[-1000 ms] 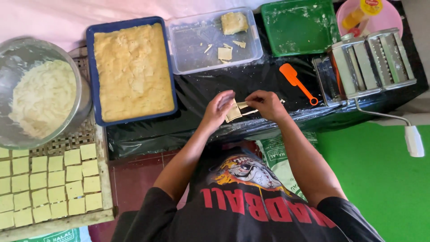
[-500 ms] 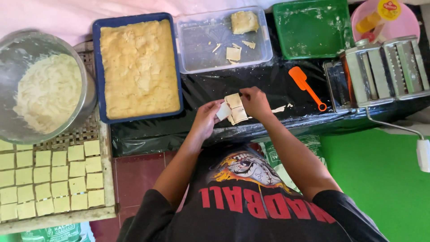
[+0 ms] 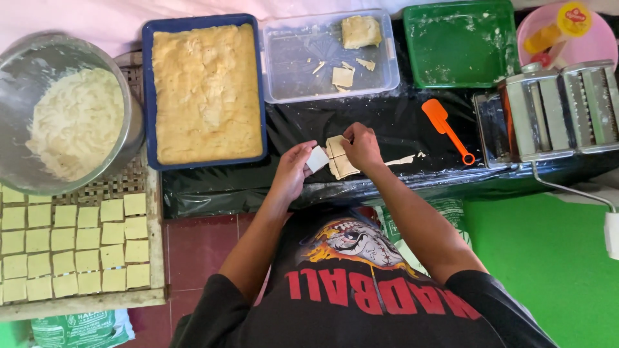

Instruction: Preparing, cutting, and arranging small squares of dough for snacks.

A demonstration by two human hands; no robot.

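I see my left hand (image 3: 293, 171) pinching a small, pale, flat dough square (image 3: 317, 158), grip clamped on its edge. My right hand (image 3: 362, 147) presses fingers together on the scored dough sheet (image 3: 339, 161), soft and matte. Since half a second ago, the square has lifted clear leftward. Both lie on the black, glossy tabletop (image 3: 400, 129), floured.

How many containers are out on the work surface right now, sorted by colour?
Silver metal bowl: 1
Blue tray: 1
Clear tub: 1
Green tray: 1
Pink bowl: 1
Total: 5
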